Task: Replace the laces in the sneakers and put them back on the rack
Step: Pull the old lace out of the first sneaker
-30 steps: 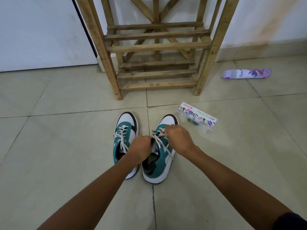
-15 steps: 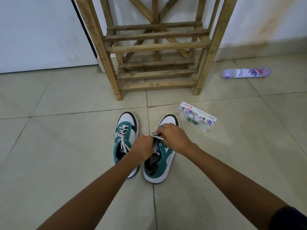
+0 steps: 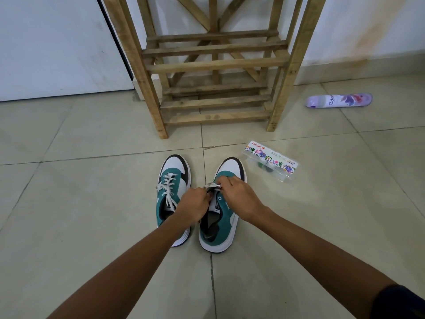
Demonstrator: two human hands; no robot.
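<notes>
Since a second ago both hands, the left hand (image 3: 195, 203) and right hand (image 3: 239, 196), have drawn the white lace (image 3: 212, 186) out of the right sneaker's (image 3: 220, 217) near eyelets, leaving them bare.

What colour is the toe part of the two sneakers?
White, edged with black at the tip, on both the left sneaker and right sneaker; seen in the head view.

Two teal-and-white sneakers sit side by side on the tiled floor (image 3: 92, 203), toes toward the wooden rack (image 3: 213, 65). Left sneaker (image 3: 171, 180): white lace threaded. Right sneaker (image 3: 220, 226): lace (image 3: 212, 186) bunched near the toe end, pinched by both the left hand (image 3: 195, 203) and right hand (image 3: 239, 196). Clear plastic box (image 3: 271, 160) just right of the shoes. Purple spray can (image 3: 339, 100) lying near the wall.
</notes>
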